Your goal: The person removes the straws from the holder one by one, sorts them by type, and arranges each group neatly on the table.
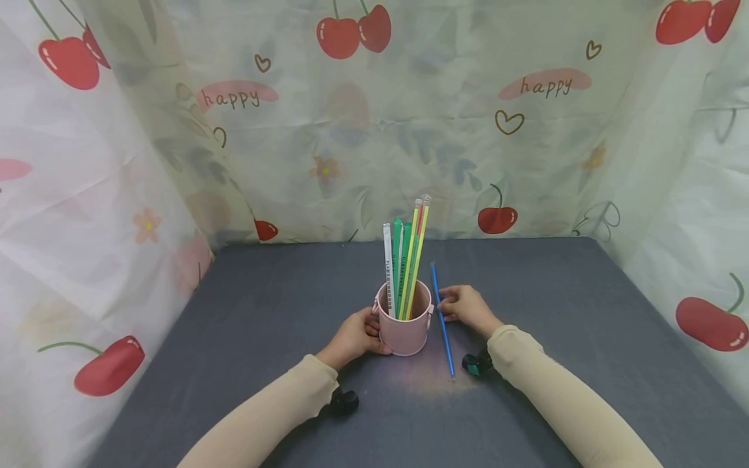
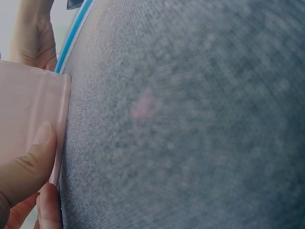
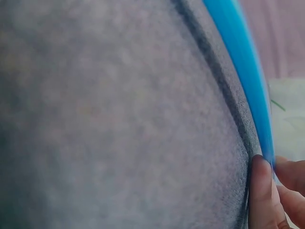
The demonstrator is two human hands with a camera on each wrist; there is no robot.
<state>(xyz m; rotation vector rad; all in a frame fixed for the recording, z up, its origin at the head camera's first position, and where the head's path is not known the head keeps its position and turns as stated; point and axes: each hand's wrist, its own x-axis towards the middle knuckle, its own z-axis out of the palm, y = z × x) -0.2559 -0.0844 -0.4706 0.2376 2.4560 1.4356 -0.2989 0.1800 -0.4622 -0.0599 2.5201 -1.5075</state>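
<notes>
A small pink bucket point(image 1: 404, 337) with side handles stands upright on the table. My left hand point(image 1: 358, 333) grips its left side, the thumb along the front of the wall near the base. Several long, thin wrapped straws point(image 1: 404, 266) in white, green and yellow stand in the bucket and lean against its rim. Just to the right is a blue straw point(image 1: 445, 338) with clear wrapper ends, low over the table. My right hand point(image 1: 468, 308) pinches it from the right side. In the right wrist view, the fingertips point(image 3: 261, 176) meet at the straw's lower visible end.
The dark grey table point(image 1: 281, 286) runs back to a cherry-print curtain point(image 1: 380, 149), which also hangs at both sides. Black wrist devices point(image 1: 344, 402) show below both sleeves, close to the table surface.
</notes>
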